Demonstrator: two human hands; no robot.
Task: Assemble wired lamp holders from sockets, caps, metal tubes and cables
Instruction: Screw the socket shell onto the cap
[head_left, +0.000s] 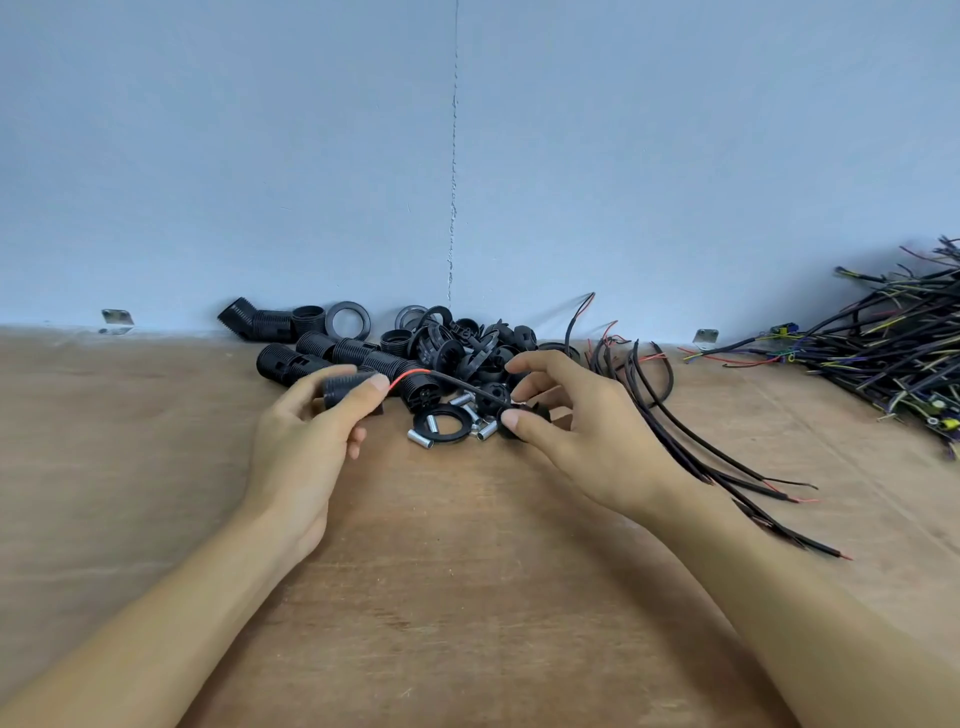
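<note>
My left hand (311, 431) grips a black threaded socket (343, 391) between thumb and fingers. A black cable (457, 383) with a red wire end runs from that socket to the right. My right hand (576, 431) pinches a small black cap (519, 418) where the cable reaches it. Between the hands lie several short metal tubes (422, 435) and a black ring (444, 425) on the wooden table (467, 571). Behind them sits a pile of black sockets (332, 348) and caps (467, 343).
Loose black cables (691, 431) with red tips fan out to the right of my right hand. A large heap of wired cables (893, 343) fills the far right. A blue wall (467, 156) closes the back edge, with two small metal brackets (117, 318) at its foot.
</note>
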